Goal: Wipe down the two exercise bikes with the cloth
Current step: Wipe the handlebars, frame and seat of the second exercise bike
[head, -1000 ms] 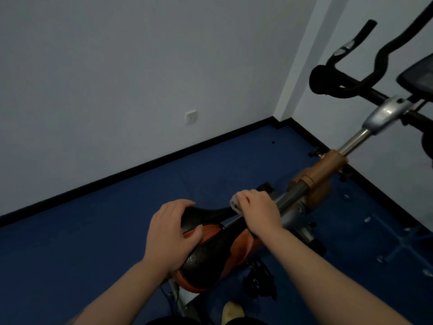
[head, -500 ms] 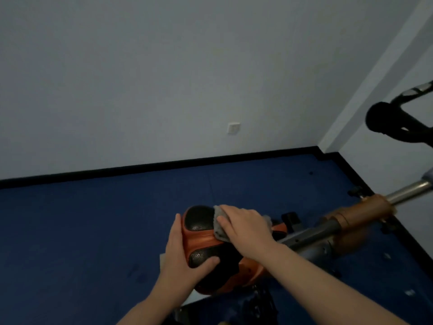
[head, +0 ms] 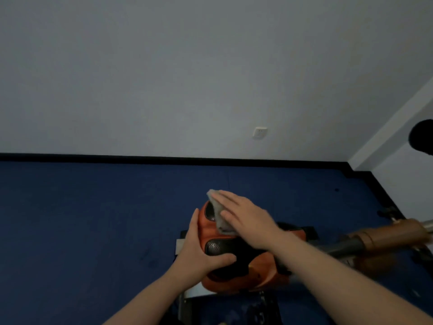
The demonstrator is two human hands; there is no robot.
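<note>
Right hand (head: pixel 243 219) presses the grey cloth (head: pixel 219 215) flat-fingered on the saddle (head: pixel 234 252) near its rear edge; left hand (head: pixel 199 249) grips the saddle's side. Wiping looks mid-course on this bike; no second bike shows.

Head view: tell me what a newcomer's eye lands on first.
The orange and black bike saddle low in the centre draws the eye against the blue floor. The right hand presses a grey cloth flat on its top, while the left hand holds its left side.
</note>
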